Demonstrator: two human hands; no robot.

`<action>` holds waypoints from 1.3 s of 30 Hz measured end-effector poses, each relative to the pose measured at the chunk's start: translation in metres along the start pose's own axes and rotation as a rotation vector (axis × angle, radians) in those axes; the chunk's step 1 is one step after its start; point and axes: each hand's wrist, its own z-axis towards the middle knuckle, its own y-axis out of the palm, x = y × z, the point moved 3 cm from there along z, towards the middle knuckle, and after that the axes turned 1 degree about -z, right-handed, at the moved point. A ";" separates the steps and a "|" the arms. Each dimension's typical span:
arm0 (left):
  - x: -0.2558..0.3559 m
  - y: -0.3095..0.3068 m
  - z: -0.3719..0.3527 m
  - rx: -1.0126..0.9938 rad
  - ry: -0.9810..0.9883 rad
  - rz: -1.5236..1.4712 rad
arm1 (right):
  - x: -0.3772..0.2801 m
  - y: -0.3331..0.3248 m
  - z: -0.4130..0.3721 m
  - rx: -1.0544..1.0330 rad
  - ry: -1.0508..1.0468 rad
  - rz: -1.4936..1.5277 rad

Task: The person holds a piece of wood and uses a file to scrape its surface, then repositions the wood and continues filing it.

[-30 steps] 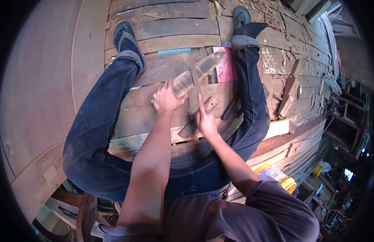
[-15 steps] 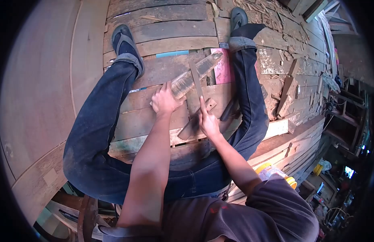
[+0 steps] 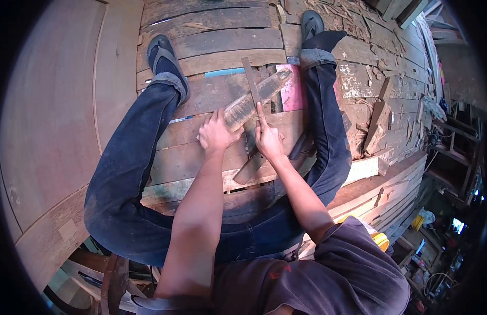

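While left hand [image 3: 217,134] grips plank [image 3: 240,111] (near end), right hand [image 3: 270,140] clasps tool [image 3: 251,80], crossing plank.

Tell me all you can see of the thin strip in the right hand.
The strip is straight, flat, narrow and dull grey-brown; whether metal or wood, I can't tell. The right hand holds its near end, index finger pointing along it. It crosses the worn block, its far end jutting beyond.
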 end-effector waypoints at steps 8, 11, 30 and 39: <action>-0.004 0.005 -0.001 0.046 0.043 -0.023 | 0.020 -0.001 -0.043 -0.004 -0.019 0.031; -0.003 0.000 0.001 -0.012 0.017 -0.014 | 0.022 -0.005 -0.061 -0.065 0.052 -0.069; -0.005 0.003 -0.002 0.050 0.040 -0.025 | 0.017 -0.046 -0.067 -0.434 0.327 1.049; -0.003 0.000 0.000 -0.039 0.001 -0.025 | 0.066 -0.043 -0.039 -0.289 0.283 0.573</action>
